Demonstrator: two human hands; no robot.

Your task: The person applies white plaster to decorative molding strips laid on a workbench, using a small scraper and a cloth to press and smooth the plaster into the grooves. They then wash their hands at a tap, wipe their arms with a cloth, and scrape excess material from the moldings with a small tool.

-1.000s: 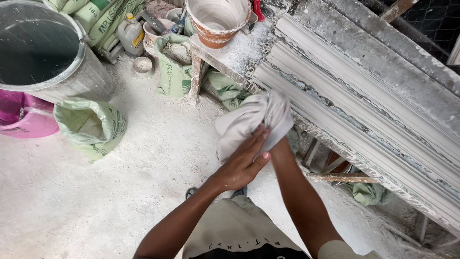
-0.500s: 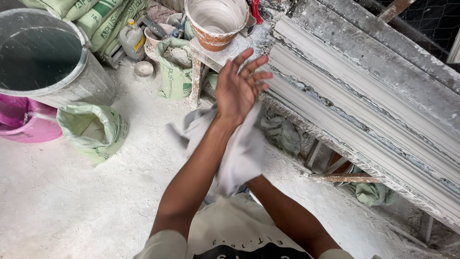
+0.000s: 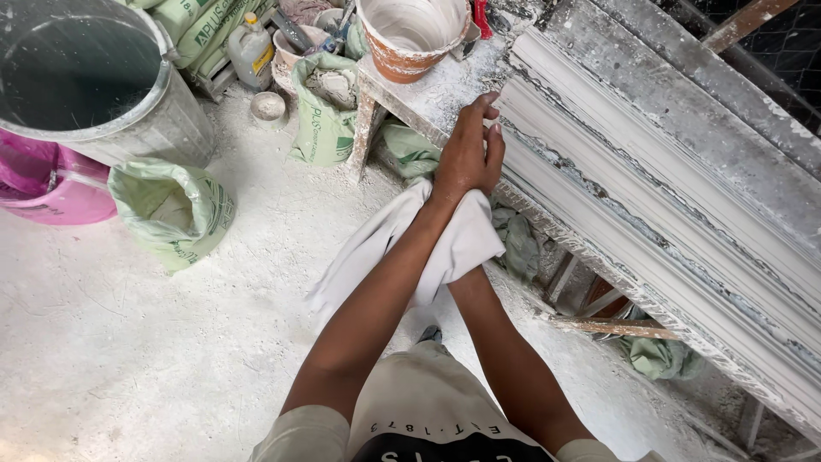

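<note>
My left hand (image 3: 469, 156) is stretched out with the fingers straight and close together, holding nothing, just in front of the end of a long white plaster moulding (image 3: 650, 188). A white cloth (image 3: 372, 248) is wrapped around my left wrist and forearm. My right forearm (image 3: 496, 351) runs up under that cloth. My right hand is hidden by the cloth and my left arm, and it grips the cloth there.
The moulding lies on a dusty bench (image 3: 428, 94) with an orange-rimmed bucket (image 3: 410, 34) on it. A large grey drum (image 3: 94, 85), a pink basin (image 3: 51, 192) and open green sacks (image 3: 175, 210) stand on the powder-covered floor at the left.
My left hand has turned over and stretched further toward the moulding. The cloth has slid from my palm down to the wrist and forearm.
</note>
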